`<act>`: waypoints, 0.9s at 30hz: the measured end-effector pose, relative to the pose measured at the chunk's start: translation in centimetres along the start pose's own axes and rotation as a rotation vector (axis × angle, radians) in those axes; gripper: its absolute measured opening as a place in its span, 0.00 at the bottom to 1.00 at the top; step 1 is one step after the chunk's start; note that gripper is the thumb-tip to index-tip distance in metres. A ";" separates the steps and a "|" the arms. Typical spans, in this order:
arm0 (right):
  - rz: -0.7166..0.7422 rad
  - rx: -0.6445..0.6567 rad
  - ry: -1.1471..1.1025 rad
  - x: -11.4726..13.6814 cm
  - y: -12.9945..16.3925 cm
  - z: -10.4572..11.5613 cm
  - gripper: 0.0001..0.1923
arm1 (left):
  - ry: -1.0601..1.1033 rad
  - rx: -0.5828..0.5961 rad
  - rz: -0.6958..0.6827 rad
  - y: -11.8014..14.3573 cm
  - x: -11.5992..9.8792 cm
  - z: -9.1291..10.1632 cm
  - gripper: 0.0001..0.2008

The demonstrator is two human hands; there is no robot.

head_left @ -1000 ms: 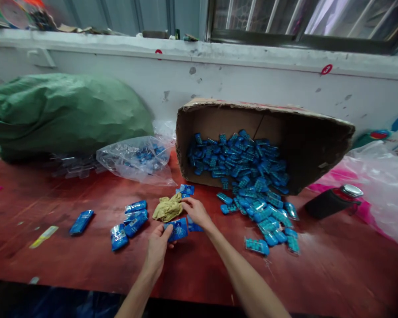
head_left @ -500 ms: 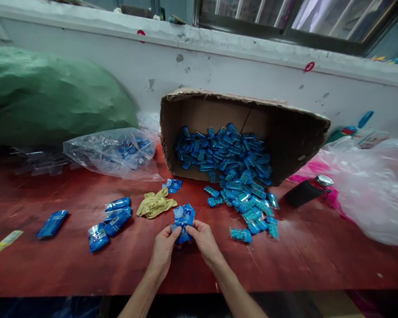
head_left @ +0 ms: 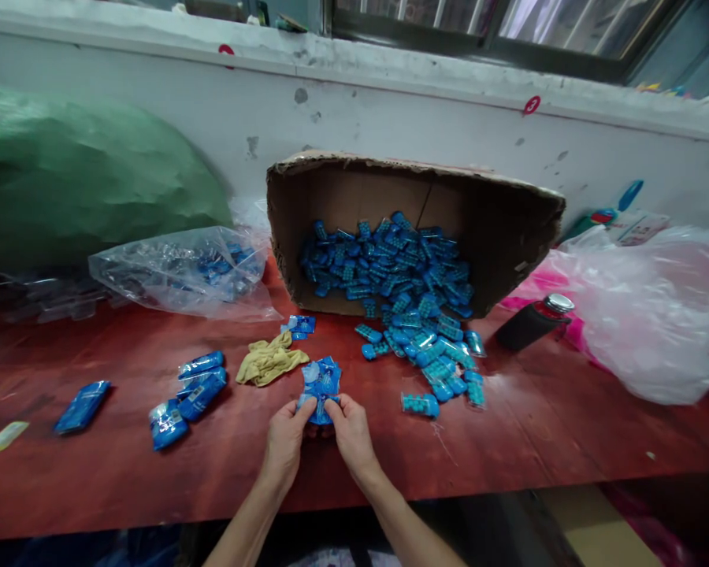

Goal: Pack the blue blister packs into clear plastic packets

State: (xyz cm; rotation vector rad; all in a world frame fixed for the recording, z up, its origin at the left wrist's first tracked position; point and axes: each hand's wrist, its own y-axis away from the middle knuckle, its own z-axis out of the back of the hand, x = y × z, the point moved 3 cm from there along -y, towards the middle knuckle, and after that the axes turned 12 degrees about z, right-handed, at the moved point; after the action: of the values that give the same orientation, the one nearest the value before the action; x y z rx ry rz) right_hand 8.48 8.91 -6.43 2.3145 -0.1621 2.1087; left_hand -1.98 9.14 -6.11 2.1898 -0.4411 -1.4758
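My left hand (head_left: 287, 433) and my right hand (head_left: 350, 429) are both closed on a blue printed card (head_left: 317, 411), thumbs on top and pressed close together. Just beyond the thumbs lie more blue printed cards (head_left: 322, 375); whether they are loose or part of the held one, I cannot tell. A crumpled yellow cloth (head_left: 272, 360) is close by on the left, with a few more blue cards (head_left: 302, 324) behind it. To the left, several shiny blue packets (head_left: 204, 394) lie in a group, and a single blue packet (head_left: 83, 407) lies farther out.
Small clear containers with blue ends (head_left: 443, 362) spill from a tipped cardboard box (head_left: 496, 228). A black bottle (head_left: 528, 323) leans beside pink and clear plastic bags (head_left: 644, 323). At left are a clear bag (head_left: 147, 272) and a big green sack (head_left: 94, 173). The red table (head_left: 242, 488) ends near my forearms.
The whole view has shifted a little, so most things appear slightly farther left. Both hands keep hold of the blue card, which now looks flatter and tilted more towards me.
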 end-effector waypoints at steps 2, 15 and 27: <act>0.017 -0.004 0.029 0.0 -0.1 -0.1 0.11 | 0.029 0.016 0.021 0.1 -0.2 -0.1 0.13; 0.342 0.052 1.240 6.2 0.1 10.1 0.15 | 0.089 0.119 0.223 0.8 -0.5 0.3 0.13; 0.370 0.134 0.878 4.9 -0.5 8.5 0.20 | 0.179 0.038 0.413 1.5 0.2 -0.1 0.09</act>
State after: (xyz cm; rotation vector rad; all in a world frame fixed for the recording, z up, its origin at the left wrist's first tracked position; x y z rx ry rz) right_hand 17.42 8.45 -2.30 1.2523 -0.4589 3.1572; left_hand -1.81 7.79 -5.36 2.0758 -0.8059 -1.0499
